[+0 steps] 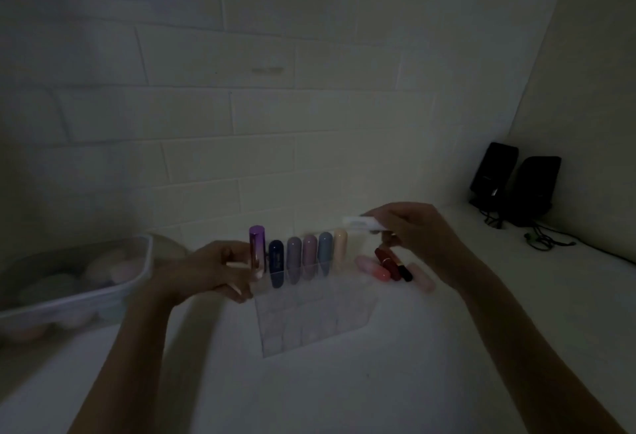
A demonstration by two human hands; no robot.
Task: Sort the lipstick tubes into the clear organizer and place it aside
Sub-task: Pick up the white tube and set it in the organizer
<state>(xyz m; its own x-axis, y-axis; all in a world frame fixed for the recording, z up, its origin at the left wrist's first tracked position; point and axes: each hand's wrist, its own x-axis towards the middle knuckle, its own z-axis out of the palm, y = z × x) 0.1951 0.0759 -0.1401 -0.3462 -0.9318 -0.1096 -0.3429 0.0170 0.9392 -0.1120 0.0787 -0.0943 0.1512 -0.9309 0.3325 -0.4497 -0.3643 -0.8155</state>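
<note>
A clear organizer [309,323] stands on the white counter in front of me. Its back row holds several upright lipstick tubes: a metallic purple one [257,244], a dark blue one [276,263], then greyish, mauve, blue-grey and peach [340,251] ones. My left hand [213,268] grips the organizer's left back corner, right by the purple tube. My right hand [413,230] hovers above the organizer's right end and holds a white tube [361,222] level. Loose on the counter to the right lie a pink tube [373,268], a dark red one [392,263] and a pale pink one [421,277].
A clear plastic bin [79,282] with pale round items sits at the left. Two black speakers [516,179] with trailing cables stand in the back right corner. A tiled wall runs close behind the organizer. The scene is dim.
</note>
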